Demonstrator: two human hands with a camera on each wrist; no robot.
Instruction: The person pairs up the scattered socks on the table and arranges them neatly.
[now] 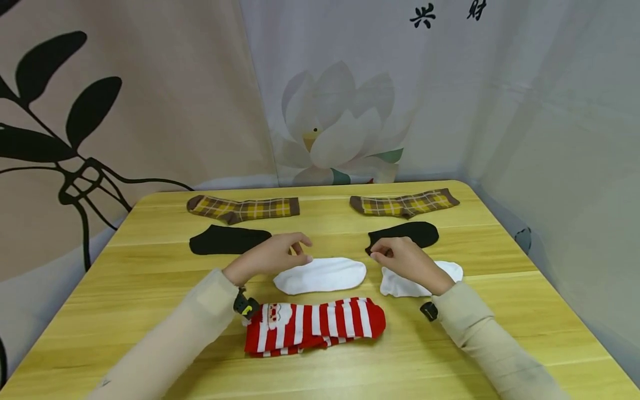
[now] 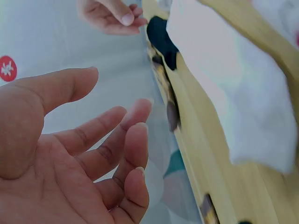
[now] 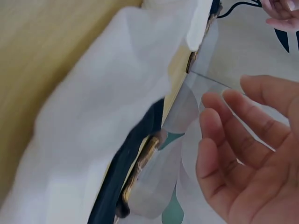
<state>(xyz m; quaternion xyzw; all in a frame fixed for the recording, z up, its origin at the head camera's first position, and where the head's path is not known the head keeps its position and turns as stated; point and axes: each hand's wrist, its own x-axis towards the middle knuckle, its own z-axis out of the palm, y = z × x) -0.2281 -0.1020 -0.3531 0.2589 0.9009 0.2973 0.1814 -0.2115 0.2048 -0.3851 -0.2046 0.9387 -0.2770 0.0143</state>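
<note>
A pale cloth hangs behind a yellow wooden table. Red-and-white striped cloth socks lie on it. Just past the striped socks are a smooth white cloth sock and, to their right, a crumpled white cloth sock. Farther past them lie two black socks, then two brown-and-yellow checked socks. Past the striped socks, the left hand and right hand hang in the air, fingers open and softly bent.
</note>
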